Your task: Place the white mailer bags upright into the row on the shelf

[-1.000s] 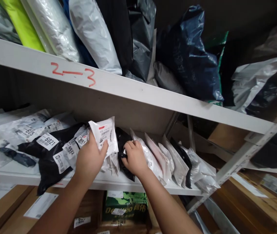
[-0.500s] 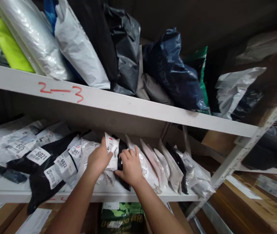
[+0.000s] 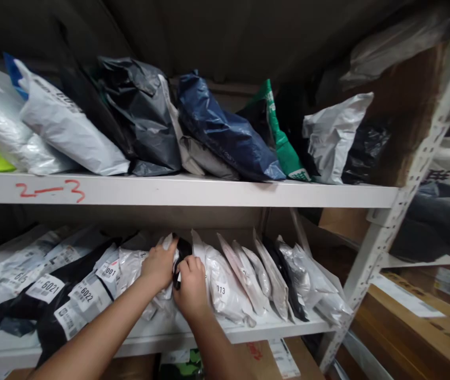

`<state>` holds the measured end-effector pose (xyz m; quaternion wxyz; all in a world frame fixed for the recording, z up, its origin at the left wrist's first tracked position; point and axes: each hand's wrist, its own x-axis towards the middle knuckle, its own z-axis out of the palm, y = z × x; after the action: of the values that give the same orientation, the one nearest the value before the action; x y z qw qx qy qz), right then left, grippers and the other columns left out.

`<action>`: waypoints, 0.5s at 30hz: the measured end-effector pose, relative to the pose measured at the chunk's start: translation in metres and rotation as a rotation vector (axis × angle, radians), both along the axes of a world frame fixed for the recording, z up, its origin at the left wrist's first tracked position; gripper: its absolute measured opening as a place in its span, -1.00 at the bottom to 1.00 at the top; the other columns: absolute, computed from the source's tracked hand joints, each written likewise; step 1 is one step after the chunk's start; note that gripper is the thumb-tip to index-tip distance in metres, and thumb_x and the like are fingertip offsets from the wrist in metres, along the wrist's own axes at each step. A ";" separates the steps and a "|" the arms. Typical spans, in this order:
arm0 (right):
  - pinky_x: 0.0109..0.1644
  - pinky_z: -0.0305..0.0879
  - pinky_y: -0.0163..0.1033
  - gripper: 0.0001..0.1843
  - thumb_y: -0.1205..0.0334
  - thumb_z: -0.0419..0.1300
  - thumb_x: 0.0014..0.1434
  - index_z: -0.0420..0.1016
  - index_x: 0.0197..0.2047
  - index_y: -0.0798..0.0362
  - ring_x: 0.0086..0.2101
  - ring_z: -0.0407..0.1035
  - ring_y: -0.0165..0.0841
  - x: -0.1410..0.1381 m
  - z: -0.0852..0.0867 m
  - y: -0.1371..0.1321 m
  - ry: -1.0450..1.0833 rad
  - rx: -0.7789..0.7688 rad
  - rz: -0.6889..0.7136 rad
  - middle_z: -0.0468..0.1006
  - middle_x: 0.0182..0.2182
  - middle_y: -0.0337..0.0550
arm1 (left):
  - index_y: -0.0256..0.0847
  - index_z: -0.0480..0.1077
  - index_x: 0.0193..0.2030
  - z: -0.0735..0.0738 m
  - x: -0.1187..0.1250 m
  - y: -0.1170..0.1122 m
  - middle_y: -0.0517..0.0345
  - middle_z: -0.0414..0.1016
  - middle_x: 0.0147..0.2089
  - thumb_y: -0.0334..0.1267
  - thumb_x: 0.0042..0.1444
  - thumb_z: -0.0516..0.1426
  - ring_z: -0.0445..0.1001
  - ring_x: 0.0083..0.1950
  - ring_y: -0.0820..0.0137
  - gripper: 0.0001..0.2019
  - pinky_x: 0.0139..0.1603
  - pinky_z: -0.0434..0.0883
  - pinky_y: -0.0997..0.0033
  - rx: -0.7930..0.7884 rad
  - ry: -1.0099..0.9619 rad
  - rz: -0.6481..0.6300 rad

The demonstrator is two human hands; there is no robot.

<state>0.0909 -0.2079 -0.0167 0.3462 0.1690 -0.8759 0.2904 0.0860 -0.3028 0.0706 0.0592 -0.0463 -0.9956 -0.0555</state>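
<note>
Both my hands reach into the lower shelf (image 3: 248, 333) among standing mailer bags. My left hand (image 3: 160, 265) has its fingers curled over the top of a small white labelled parcel (image 3: 168, 244), pressing it into the row. My right hand (image 3: 190, 287) is closed on the edge of a black bag (image 3: 182, 248) right beside it. A white bag marked 013 (image 3: 219, 279) leans just right of my right hand. Bags labelled 001 (image 3: 109, 271), 6022 (image 3: 86, 293) and 6021 (image 3: 45, 287) lie to the left.
The upper shelf (image 3: 193, 191), marked "2-3" in red (image 3: 50, 189), holds grey, white, navy (image 3: 225, 132) and green (image 3: 278, 134) mailer bags. A perforated white upright (image 3: 399, 211) stands at right. Cardboard boxes (image 3: 418, 327) sit lower right and under the shelf.
My left hand has pushed the white labelled parcel down into the row beside the black bag. The view has tilted up and left, showing more of the upper shelf.
</note>
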 end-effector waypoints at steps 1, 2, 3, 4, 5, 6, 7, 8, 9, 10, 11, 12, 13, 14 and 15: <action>-0.15 0.21 -0.10 -0.69 0.56 0.14 -0.19 0.36 -0.34 0.04 -0.22 0.22 -0.19 -0.001 -0.001 0.000 -0.008 -0.059 0.018 0.40 -0.26 -0.07 | -0.12 -0.12 0.44 0.000 -0.003 0.001 -0.38 0.33 0.16 -0.46 0.15 -0.06 0.42 0.15 0.00 -0.30 0.05 0.38 0.13 -0.004 -0.004 -0.052; -0.18 0.20 -0.12 -0.67 0.59 0.12 -0.22 0.35 -0.36 0.03 -0.23 0.22 -0.20 -0.002 -0.001 -0.001 -0.015 -0.118 0.036 0.40 -0.27 -0.09 | -0.15 -0.11 0.43 0.000 -0.006 0.000 -0.35 0.35 0.15 -0.46 0.15 -0.05 0.43 0.15 0.05 -0.30 0.07 0.37 0.18 -0.007 -0.018 -0.096; -0.20 0.19 -0.14 -0.66 0.61 0.10 -0.24 0.34 -0.39 0.03 -0.24 0.22 -0.21 -0.004 -0.002 -0.002 -0.016 -0.175 0.051 0.39 -0.28 -0.11 | -0.20 -0.15 0.44 0.000 -0.010 0.000 -0.32 0.39 0.12 -0.46 0.13 0.00 0.46 0.12 0.09 -0.27 0.06 0.38 0.25 -0.009 -0.045 -0.124; -0.21 0.18 -0.16 -0.66 0.63 0.08 -0.26 0.33 -0.42 0.03 -0.24 0.23 -0.22 -0.005 -0.003 -0.002 -0.013 -0.228 0.064 0.39 -0.30 -0.12 | -0.28 -0.21 0.45 0.001 -0.014 0.000 -0.31 0.44 0.09 -0.45 0.08 0.07 0.49 0.08 0.12 -0.19 0.02 0.39 0.31 -0.010 -0.081 -0.131; -0.22 0.17 -0.17 -0.66 0.65 0.07 -0.27 0.31 -0.44 0.04 -0.25 0.23 -0.23 -0.006 -0.003 -0.003 -0.005 -0.274 0.075 0.38 -0.31 -0.13 | -0.35 -0.27 0.44 0.001 -0.017 -0.001 -0.29 0.47 0.07 -0.46 0.00 0.14 0.50 0.07 0.14 -0.09 0.00 0.40 0.36 -0.014 -0.117 -0.122; -0.23 0.15 -0.18 -0.65 0.67 0.05 -0.28 0.30 -0.47 0.04 -0.25 0.23 -0.23 -0.007 -0.004 -0.004 0.005 -0.315 0.082 0.38 -0.33 -0.14 | -0.39 -0.30 0.44 0.001 -0.021 0.000 -0.29 0.48 0.07 -0.48 -0.08 0.20 0.49 0.08 0.14 0.00 -0.01 0.41 0.39 -0.024 -0.147 -0.103; -0.24 0.14 -0.19 -0.65 0.68 0.04 -0.29 0.29 -0.49 0.04 -0.26 0.23 -0.24 -0.008 -0.005 -0.005 0.011 -0.350 0.088 0.37 -0.34 -0.15 | -0.42 -0.31 0.44 0.001 -0.024 0.001 -0.31 0.48 0.08 -0.49 -0.13 0.23 0.48 0.10 0.11 0.05 0.00 0.41 0.37 -0.038 -0.167 -0.073; -0.24 0.14 -0.20 -0.64 0.69 0.04 -0.32 0.28 -0.50 0.04 -0.26 0.23 -0.24 -0.008 -0.005 -0.005 0.014 -0.379 0.094 0.37 -0.35 -0.16 | -0.42 -0.28 0.43 -0.001 -0.026 0.003 -0.35 0.47 0.09 -0.47 -0.12 0.22 0.48 0.10 0.08 0.02 0.00 0.42 0.32 -0.055 -0.175 -0.036; -0.24 0.13 -0.20 -0.63 0.69 0.04 -0.34 0.27 -0.50 0.04 -0.26 0.22 -0.25 -0.008 -0.005 -0.005 0.012 -0.400 0.099 0.36 -0.35 -0.17 | -0.43 -0.21 0.42 -0.003 -0.029 0.006 -0.39 0.47 0.08 -0.45 -0.06 0.18 0.49 0.09 0.05 -0.07 -0.01 0.42 0.25 -0.074 -0.176 0.003; -0.24 0.13 -0.20 -0.62 0.70 0.03 -0.36 0.27 -0.50 0.04 -0.26 0.22 -0.25 -0.008 -0.006 -0.005 0.005 -0.412 0.103 0.36 -0.35 -0.18 | -0.43 -0.10 0.40 -0.006 -0.031 0.009 -0.42 0.48 0.06 -0.43 0.03 0.12 0.51 0.06 0.02 -0.21 -0.03 0.43 0.18 -0.095 -0.174 0.041; -0.23 0.14 -0.19 -0.62 0.70 0.04 -0.37 0.27 -0.51 0.04 -0.25 0.22 -0.25 -0.007 -0.005 -0.005 -0.004 -0.420 0.103 0.36 -0.35 -0.18 | -0.43 0.01 0.36 -0.009 -0.034 0.012 -0.44 0.48 0.04 -0.42 0.09 0.05 0.52 0.03 0.00 -0.34 -0.05 0.44 0.13 -0.116 -0.173 0.076; -0.22 0.15 -0.19 -0.61 0.70 0.04 -0.37 0.28 -0.50 0.04 -0.25 0.23 -0.25 -0.007 -0.005 -0.004 -0.015 -0.424 0.101 0.36 -0.34 -0.18 | -0.44 0.12 0.31 -0.012 -0.037 0.015 -0.46 0.49 0.02 -0.44 0.11 0.01 0.52 0.02 -0.01 -0.42 -0.06 0.44 0.10 -0.137 -0.175 0.107; -0.21 0.16 -0.19 -0.61 0.70 0.05 -0.37 0.28 -0.50 0.04 -0.24 0.23 -0.25 -0.006 -0.005 -0.004 -0.027 -0.421 0.100 0.36 -0.34 -0.18 | -0.43 0.21 0.25 -0.016 -0.040 0.017 -0.45 0.49 0.02 -0.44 0.11 0.01 0.52 0.03 -0.02 -0.48 -0.04 0.43 0.08 -0.160 -0.175 0.131; -0.21 0.16 -0.20 -0.61 0.71 0.05 -0.36 0.29 -0.50 0.04 -0.23 0.24 -0.25 -0.006 -0.004 -0.003 -0.040 -0.414 0.098 0.36 -0.33 -0.17 | -0.41 0.28 0.20 -0.018 -0.045 0.018 -0.44 0.48 0.04 -0.44 0.08 0.06 0.50 0.06 -0.03 -0.51 -0.01 0.42 0.05 -0.182 -0.172 0.151; -0.21 0.17 -0.20 -0.60 0.71 0.06 -0.36 0.29 -0.49 0.04 -0.23 0.24 -0.25 -0.005 -0.004 -0.003 -0.050 -0.404 0.096 0.36 -0.33 -0.17 | -0.39 0.32 0.16 -0.020 -0.050 0.018 -0.43 0.46 0.07 -0.43 0.04 0.12 0.46 0.11 -0.06 -0.51 0.04 0.40 0.00 -0.200 -0.160 0.163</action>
<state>0.0857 -0.2105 -0.0207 0.3368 0.1303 -0.7992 0.4805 0.0364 -0.2844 0.0502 -0.0210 0.0337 -0.9982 0.0457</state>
